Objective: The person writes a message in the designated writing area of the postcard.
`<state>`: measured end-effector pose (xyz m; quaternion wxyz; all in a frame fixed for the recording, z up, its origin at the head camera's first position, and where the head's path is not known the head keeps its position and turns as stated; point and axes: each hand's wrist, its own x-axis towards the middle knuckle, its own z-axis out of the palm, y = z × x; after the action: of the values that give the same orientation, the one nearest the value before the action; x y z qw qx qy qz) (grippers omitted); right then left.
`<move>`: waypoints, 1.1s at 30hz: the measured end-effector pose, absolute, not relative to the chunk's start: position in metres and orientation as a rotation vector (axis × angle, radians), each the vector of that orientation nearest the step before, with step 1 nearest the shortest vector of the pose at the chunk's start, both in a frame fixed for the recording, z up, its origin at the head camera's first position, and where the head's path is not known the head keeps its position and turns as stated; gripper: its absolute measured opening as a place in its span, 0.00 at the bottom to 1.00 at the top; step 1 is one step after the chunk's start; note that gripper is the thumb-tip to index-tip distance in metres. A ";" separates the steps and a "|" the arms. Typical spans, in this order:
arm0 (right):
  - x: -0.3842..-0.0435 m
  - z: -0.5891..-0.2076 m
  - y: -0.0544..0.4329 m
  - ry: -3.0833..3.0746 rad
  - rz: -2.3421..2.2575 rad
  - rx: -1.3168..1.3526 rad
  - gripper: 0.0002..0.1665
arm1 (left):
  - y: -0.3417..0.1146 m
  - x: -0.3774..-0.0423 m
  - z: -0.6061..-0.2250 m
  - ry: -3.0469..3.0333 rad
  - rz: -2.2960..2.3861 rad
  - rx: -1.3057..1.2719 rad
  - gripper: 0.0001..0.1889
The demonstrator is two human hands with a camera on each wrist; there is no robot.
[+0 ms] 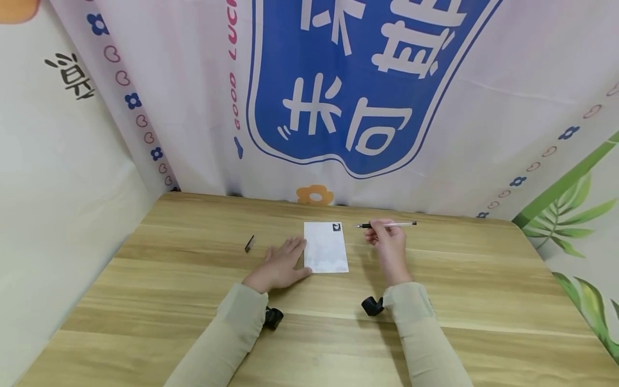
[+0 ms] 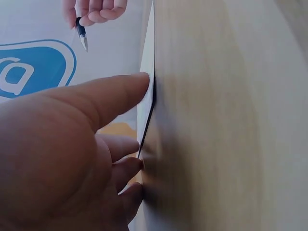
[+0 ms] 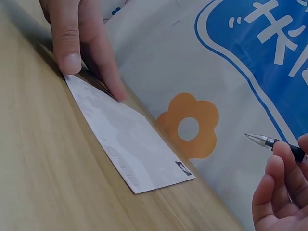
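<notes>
A white postcard point(image 1: 325, 250) with a small dark stamp-like picture in its upper right corner lies on the wooden table. My left hand point(image 1: 282, 265) rests at its left edge, thumb at the lower corner and fingers stretched along the side. In the right wrist view the left thumb point(image 3: 71, 60) touches the card's corner. To the right of the card, above the table, my right hand point(image 1: 388, 244) pinches a clear-barrelled pen point(image 1: 401, 223). Its bare metal tip point(image 3: 255, 139) points left, apart from the card. A black pen cap point(image 1: 249, 244) lies left of my left hand.
The wooden table point(image 1: 169, 301) meets a printed cloth point(image 1: 203, 107) hanging along its back edge. A wall with painted green leaves point(image 1: 570, 215) stands at the right. Black wrist cameras point(image 1: 372, 306) sit at both cuffs, just over the table.
</notes>
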<state>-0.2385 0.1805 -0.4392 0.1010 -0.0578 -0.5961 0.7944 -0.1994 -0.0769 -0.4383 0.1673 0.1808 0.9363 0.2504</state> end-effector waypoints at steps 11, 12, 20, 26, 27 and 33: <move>-0.234 -0.444 0.168 -1.811 2.380 -0.147 0.05 | -0.076 -0.202 -0.446 2.655 0.679 0.516 0.42; -0.234 -0.444 0.167 -1.810 2.389 -0.142 0.04 | -0.076 -0.202 -0.446 2.654 0.678 0.518 0.42; -0.235 -0.447 0.155 -1.836 2.434 -0.119 0.03 | -0.080 -0.202 -0.445 2.644 0.702 0.532 0.41; -0.242 -0.450 0.143 -1.833 2.458 -0.116 0.10 | -0.080 -0.202 -0.447 2.645 0.688 0.507 0.39; -0.244 -0.450 0.141 -1.832 2.468 -0.115 0.12 | -0.079 -0.202 -0.447 2.646 0.686 0.506 0.39; -0.255 -0.449 0.134 -1.941 2.427 -0.040 0.19 | -0.076 -0.204 -0.446 2.653 0.693 0.507 0.39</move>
<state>-0.2548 0.1336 -0.4493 0.0166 -0.0129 -0.6244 0.7808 -0.2040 -0.0756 -0.4460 0.1756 0.1790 0.9366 0.2447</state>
